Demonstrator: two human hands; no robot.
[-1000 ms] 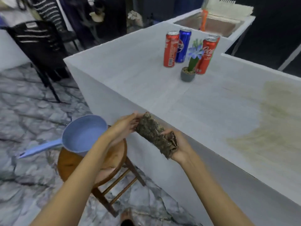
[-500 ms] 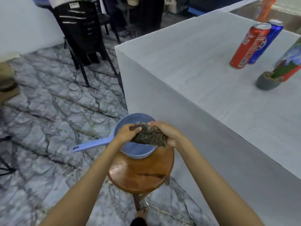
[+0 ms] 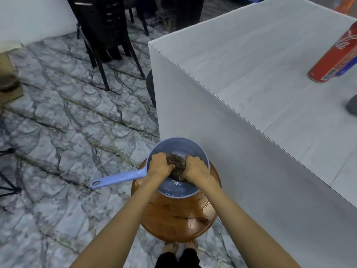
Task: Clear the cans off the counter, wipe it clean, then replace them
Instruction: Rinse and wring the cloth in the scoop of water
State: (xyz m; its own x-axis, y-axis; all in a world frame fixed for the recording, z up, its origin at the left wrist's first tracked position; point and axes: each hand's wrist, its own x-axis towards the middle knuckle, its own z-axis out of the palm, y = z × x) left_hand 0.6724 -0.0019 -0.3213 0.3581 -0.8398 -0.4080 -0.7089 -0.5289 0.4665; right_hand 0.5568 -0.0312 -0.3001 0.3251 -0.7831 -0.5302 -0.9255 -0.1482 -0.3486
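Left hand and right hand both clenched on a dark cloth inside the blue dipper on a stool, cloth mostly hidden, red can on the counter cropped at the edge.

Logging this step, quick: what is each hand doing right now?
Left hand: closed on the dark cloth, inside the blue bowl.
Right hand: closed on the same cloth.

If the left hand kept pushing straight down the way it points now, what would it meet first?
Probably the bottom of the blue dipper, just below the left hand. Both hands grip the dark rag inside it; depth is hard to judge.
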